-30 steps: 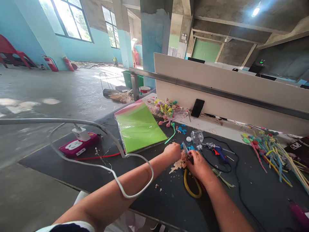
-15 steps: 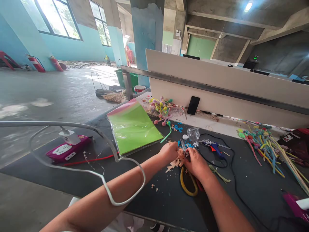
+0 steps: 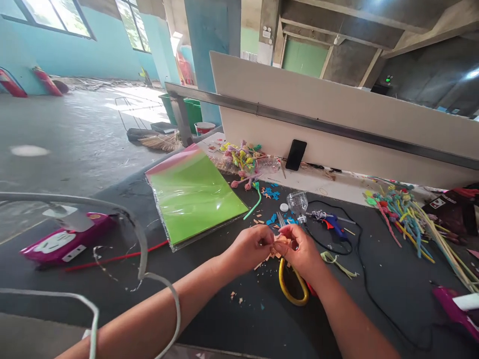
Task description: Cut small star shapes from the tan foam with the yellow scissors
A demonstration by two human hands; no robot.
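Note:
My left hand and my right hand meet over the black tabletop, fingertips pinched around a small tan piece whose shape is mostly hidden. Loose tan scraps lie around and beneath the fingers. Under my right hand lie scissors with a yellow handle loop; their blades point away from me and are partly covered. Just beyond the hands are blue star-like cut-outs, a white cap and a clear plastic bottle lying tipped.
A green sheet pack lies at left, near a purple power strip and a pale cable. A blue glue gun trails a black cord at right. Coloured twisted stems and a phone lie farther back, before a white partition.
My right hand has let go of the scissors, which now lie on the table. Its fingers have come together with the left hand's. The camera view has shifted slightly.

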